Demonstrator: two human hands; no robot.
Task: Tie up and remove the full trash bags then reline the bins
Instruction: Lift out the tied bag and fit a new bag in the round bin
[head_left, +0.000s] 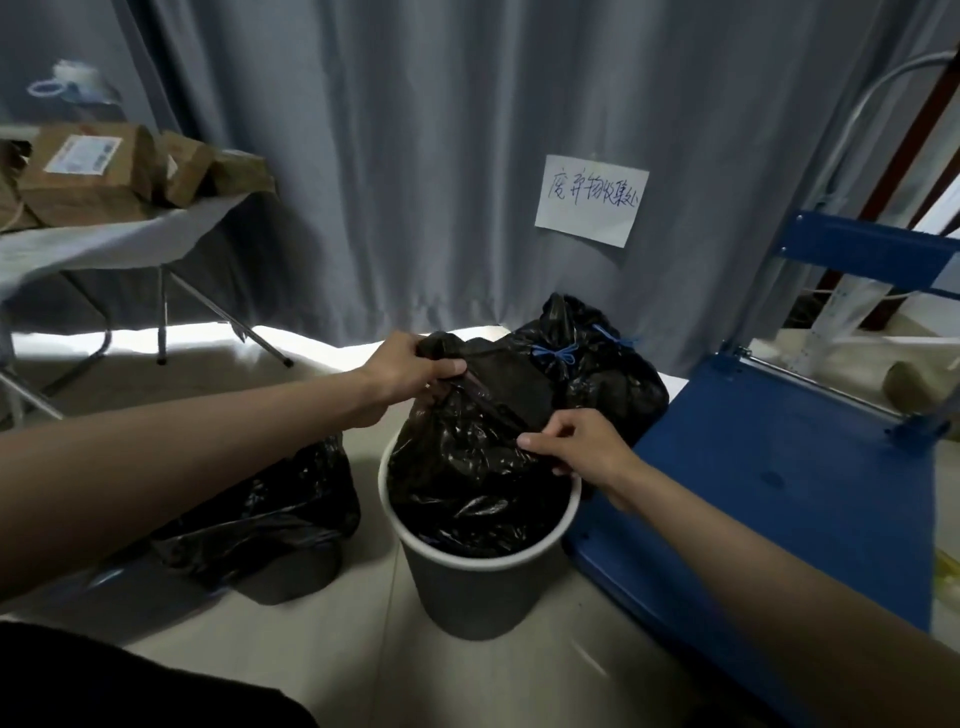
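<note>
A grey round bin (475, 597) stands on the floor in the middle of the head view. A black trash bag (467, 467) sits inside it, its upper part pulled up above the rim. My left hand (402, 376) grips the bag's top edge at the far left. My right hand (576, 447) pinches the bag's edge on the near right side. A second bin (291, 577) lined with black plastic stands to the left, partly hidden by my left arm. Behind the middle bin lies a tied black bag (602, 364) with blue drawstrings.
A blue platform cart (769, 467) sits close on the right, touching the bin's side. A folding table (104, 244) with cardboard parcels stands at the back left. A grey curtain (415, 156) with a paper sign hangs behind. Pale floor lies between the bins.
</note>
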